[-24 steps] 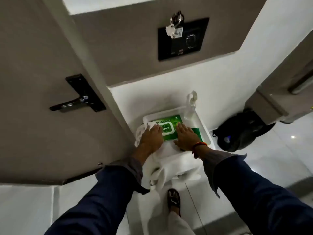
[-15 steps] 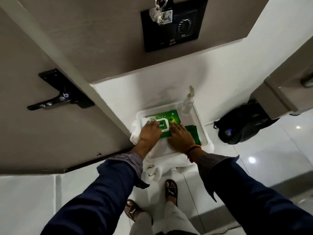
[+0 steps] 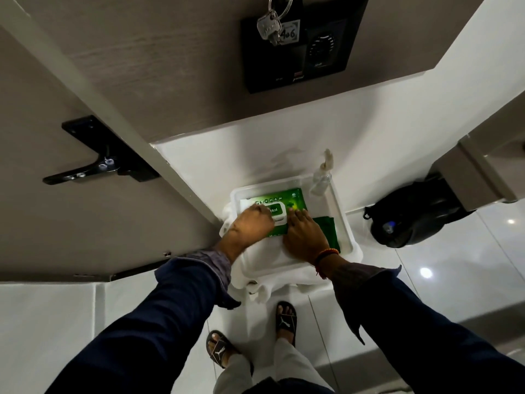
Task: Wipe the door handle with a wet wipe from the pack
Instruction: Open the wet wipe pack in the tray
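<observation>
A green wet wipe pack (image 3: 295, 201) with a white flip lid lies in a white plastic tray (image 3: 339, 220) on the floor by the wall. My left hand (image 3: 251, 224) is curled over the left end of the lid, and its fingertips are hidden. My right hand (image 3: 305, 233) presses flat on the pack's right half and holds it down. The black lever door handle (image 3: 85, 172) sits on the brown door at the left, well apart from both hands.
A clear spray bottle (image 3: 322, 177) stands at the tray's far corner. A white cloth (image 3: 264, 257) drapes over the tray's near side. A black backpack (image 3: 412, 217) lies to the right. Keys (image 3: 270, 24) hang on a black wall panel (image 3: 321, 52).
My left hand has curled from flat into a fist over the pack's lid. My right hand stays pressed on the pack. The view has tilted down, bringing both feet into view.
</observation>
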### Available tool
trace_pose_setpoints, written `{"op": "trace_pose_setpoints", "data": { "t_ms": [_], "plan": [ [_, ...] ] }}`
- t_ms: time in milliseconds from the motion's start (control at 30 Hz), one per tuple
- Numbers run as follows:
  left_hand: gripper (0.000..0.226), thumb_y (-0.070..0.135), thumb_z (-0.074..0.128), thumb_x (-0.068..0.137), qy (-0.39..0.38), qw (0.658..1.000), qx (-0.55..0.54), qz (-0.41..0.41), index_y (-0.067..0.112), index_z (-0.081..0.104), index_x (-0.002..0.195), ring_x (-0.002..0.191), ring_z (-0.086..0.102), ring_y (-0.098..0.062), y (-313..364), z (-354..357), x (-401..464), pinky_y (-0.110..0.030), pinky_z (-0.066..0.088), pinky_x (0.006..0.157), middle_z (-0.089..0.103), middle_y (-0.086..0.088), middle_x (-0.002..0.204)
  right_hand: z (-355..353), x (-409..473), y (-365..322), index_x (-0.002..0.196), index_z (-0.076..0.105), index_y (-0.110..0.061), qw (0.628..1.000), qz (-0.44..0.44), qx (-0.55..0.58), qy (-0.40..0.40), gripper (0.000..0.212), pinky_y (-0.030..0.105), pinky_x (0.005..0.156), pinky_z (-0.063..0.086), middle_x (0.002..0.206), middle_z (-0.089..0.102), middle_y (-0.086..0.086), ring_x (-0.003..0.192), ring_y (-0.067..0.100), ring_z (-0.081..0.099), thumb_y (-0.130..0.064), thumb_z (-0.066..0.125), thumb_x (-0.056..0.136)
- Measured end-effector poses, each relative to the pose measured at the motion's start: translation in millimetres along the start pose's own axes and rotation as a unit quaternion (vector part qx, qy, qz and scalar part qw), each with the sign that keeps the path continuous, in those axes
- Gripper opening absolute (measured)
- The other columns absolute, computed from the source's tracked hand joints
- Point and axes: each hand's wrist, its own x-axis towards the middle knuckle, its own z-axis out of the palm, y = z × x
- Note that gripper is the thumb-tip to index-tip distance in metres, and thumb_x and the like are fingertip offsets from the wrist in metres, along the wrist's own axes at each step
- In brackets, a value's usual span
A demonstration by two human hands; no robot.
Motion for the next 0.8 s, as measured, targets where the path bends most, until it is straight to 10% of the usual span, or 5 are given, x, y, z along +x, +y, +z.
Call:
{"op": "trace_pose_setpoints", "data": {
  "t_ms": [233, 333, 567, 800],
  "plan": [
    [0.046, 0.039, 0.05, 0.106, 0.123, 0.936, -0.301, -0.139, 0.005, 0.074, 0.087, 0.073, 0.063, -0.026, -47, -31, 2, -0.036, 0.05, 0.073, 0.072, -0.009, 0.081, -14, 6, 0, 0.114, 0.074, 0.006, 0.995, 0.007, 0.022, 0.1, 0.026, 0.053, 0.114, 0.047, 0.116, 0.072, 0.028, 0.105, 0.043, 0.072, -0.008, 0.066, 0.094],
    [0.046, 0.036, 0.06, 0.102, 0.151, 0.913, -0.343, -0.163, 0.005, 0.066, 0.068, 0.058, 0.047, -0.021, -44, -32, 6, -0.029, 0.036, 0.062, 0.058, -0.003, 0.062, -21, 12, -6, 0.13, 0.067, -0.002, 0.993, 0.029, 0.005, 0.115, 0.032, 0.052, 0.114, 0.047, 0.109, 0.072, 0.022, 0.102, 0.04, 0.071, -0.012, 0.062, 0.099],
    [0.045, 0.036, 0.06, 0.101, 0.152, 0.911, -0.344, -0.171, 0.004, 0.067, 0.07, 0.061, 0.054, -0.025, -43, -28, 10, -0.03, 0.039, 0.061, 0.065, -0.012, 0.067, -30, 21, -13, 0.104, 0.079, -0.015, 0.99, 0.043, -0.021, 0.13, 0.019, 0.047, 0.083, 0.061, 0.115, 0.072, 0.021, 0.093, 0.039, 0.071, -0.012, 0.076, 0.086],
    [0.03, 0.027, 0.055, 0.104, 0.134, 0.936, -0.303, -0.117, 0.008, 0.077, 0.094, 0.081, 0.069, -0.027, -40, -31, 5, -0.042, 0.056, 0.08, 0.077, -0.01, 0.092, -27, 17, -4, 0.097, 0.076, -0.014, 0.964, -0.038, 0.11, 0.239, 0.024, 0.049, 0.09, 0.054, 0.123, 0.064, 0.022, 0.106, 0.042, 0.059, -0.014, 0.056, 0.085]
  ]
}}
